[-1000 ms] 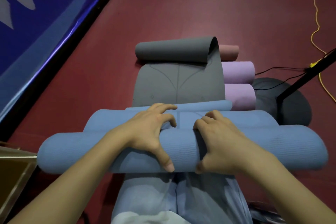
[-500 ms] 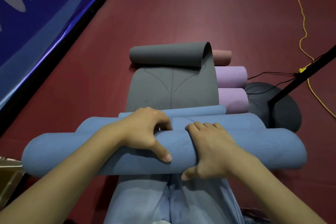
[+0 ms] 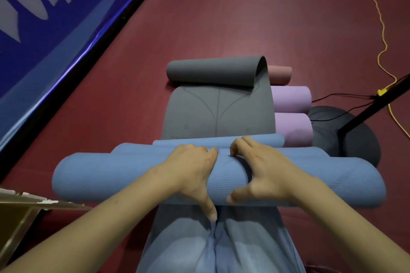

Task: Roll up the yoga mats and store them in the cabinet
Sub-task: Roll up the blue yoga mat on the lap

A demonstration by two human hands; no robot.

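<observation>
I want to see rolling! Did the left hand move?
Yes. The left hand slid back towards the person, away from the grey mat; its thumb now hangs past the blue roll.

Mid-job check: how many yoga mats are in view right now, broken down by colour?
Blue foam yoga mats: 2, namely the rolled one under both hands and the one just behind it
Grey foam yoga mat, partly unrolled: 1
Lilac rolled yoga mats: 2
Pink rolled yoga mat: 1
Total: 6
</observation>
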